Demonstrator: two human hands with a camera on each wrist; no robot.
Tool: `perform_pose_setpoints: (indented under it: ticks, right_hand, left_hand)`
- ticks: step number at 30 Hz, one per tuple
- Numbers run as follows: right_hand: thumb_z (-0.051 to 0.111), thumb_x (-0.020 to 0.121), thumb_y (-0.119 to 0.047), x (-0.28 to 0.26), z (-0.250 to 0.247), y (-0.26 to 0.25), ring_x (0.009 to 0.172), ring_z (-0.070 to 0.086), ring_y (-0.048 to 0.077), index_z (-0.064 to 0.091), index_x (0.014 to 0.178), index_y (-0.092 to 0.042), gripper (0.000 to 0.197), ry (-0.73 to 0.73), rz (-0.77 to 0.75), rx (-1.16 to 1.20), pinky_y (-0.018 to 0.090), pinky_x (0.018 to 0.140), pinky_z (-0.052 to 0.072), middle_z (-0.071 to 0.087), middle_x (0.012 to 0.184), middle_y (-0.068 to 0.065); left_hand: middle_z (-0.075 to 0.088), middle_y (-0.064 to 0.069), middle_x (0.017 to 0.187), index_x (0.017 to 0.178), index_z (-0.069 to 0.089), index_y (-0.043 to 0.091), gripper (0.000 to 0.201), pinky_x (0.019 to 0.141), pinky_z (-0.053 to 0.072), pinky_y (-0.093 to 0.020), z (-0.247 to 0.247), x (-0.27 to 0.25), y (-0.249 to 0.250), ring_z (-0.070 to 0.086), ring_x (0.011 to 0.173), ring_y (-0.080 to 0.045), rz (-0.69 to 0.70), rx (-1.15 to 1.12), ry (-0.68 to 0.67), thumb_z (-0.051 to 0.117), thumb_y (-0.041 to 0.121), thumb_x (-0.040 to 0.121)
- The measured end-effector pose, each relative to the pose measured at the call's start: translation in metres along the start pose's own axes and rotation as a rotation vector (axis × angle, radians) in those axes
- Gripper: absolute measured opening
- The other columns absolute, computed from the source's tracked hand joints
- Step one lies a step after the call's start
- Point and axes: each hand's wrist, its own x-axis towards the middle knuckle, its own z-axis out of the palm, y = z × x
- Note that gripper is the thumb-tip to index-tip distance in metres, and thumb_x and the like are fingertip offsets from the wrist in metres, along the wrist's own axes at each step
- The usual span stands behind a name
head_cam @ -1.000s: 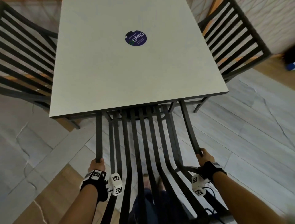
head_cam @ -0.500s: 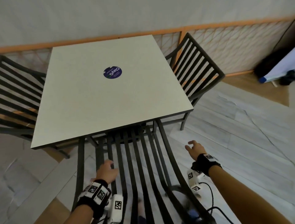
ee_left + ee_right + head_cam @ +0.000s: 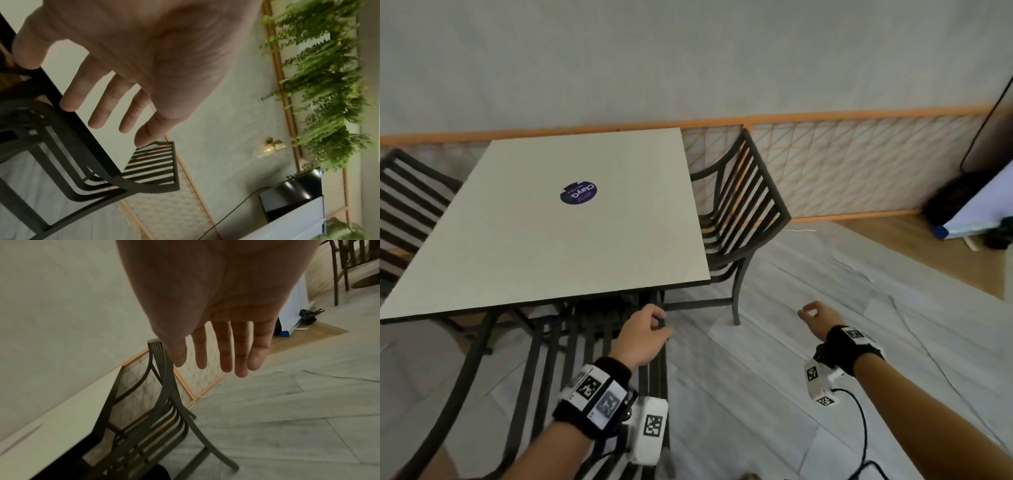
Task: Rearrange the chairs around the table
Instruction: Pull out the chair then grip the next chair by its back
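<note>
Under the table (image 3: 544, 240), the near chair (image 3: 571, 346) lies mostly hidden

A square white table (image 3: 544, 240) bearing a round dark sticker (image 3: 579, 194) is being flanked by slatted dark metal chairs: a near chair (image 3: 571, 346) tucked under its front edge, a right chair (image 3: 743, 212) and a left chair (image 3: 404, 205). The left hand (image 3: 642, 337) is being held over the near chair's back, fingers curled. The right hand (image 3: 820, 320) is being held loosely curled above the grey plank floor (image 3: 825, 274), holding nothing.
</note>
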Motion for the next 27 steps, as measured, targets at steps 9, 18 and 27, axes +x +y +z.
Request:
perform_pose_setpoints:
  ticks: [9,18,27]
  right_hand:
    - [0.051,0.094,-0.037,0.035,-0.066,-0.061,0.108,0.057,0.032,0.054,0.124,-0.016,0.037,0.025,-0.253,-0.005,0.039,0.091,0.044,0.059,0.122,0.016]
    - [0.057,0.091,-0.028,0.118,-0.097,-0.136,0.104,0.056,0.031,0.055,0.121,-0.013,0.033,0.028,-0.427,-0.097,0.030,0.083,0.039,0.053,0.122,0.016]
    - [0.065,0.084,-0.026,0.223,-0.106,-0.162,0.114,0.050,0.038,0.041,0.132,-0.024,0.053,0.056,-0.268,-0.012,0.044,0.099,0.043,0.042,0.129,0.017]
  left_hand:
    - [0.056,-0.003,0.109,0.116,0.053,0.016,0.029,0.090,0.052,-0.043,0.074,0.065,0.076,0.059,0.104,-0.026,0.041,-0.016,-0.028,0.057,0.021,0.087]
    - [0.063,-0.011,0.104,0.115,0.056,0.008,0.029,0.092,0.049,-0.037,0.111,0.187,0.112,0.060,0.102,-0.030,0.027,-0.037,0.002,0.054,0.007,0.086]
    - [0.064,-0.010,0.095,0.110,0.061,0.010,0.024,0.082,0.052,-0.031,0.127,0.325,0.148,0.063,0.090,-0.024,0.094,-0.038,-0.048,0.051,0.004,0.089]
